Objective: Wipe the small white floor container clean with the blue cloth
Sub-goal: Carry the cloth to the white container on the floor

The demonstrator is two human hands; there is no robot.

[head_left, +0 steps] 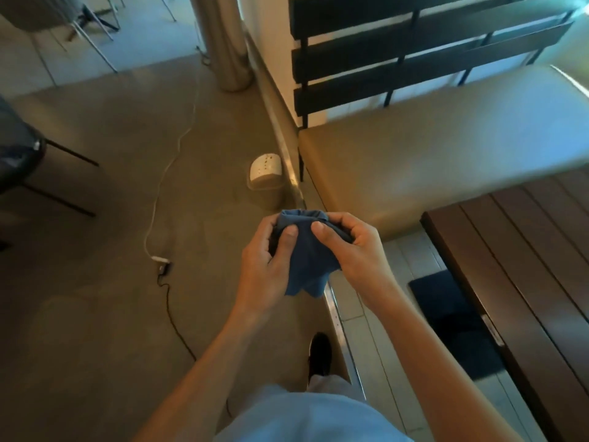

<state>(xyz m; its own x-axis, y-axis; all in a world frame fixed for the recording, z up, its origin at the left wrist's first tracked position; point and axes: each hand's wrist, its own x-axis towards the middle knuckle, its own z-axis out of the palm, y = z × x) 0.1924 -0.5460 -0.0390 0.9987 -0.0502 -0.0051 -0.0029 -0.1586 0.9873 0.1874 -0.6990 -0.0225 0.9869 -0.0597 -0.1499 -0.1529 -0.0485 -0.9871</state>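
Holding blue cloth, container on floor ahead

Both hands at chest height: left hand [271,260] and right hand [353,250] each have a closed grip on the bunched blue cloth [306,260], thumbs pressed on top. Small white container [266,178] sits on the floor [95,314] beyond the hands, beside the cushioned bench [446,148], lid spotted. White cable [165,173] runs left of it.

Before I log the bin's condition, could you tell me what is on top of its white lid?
Small brownish spots dot the white lid of the container. Nothing else rests there; the inside is hidden by the lid.
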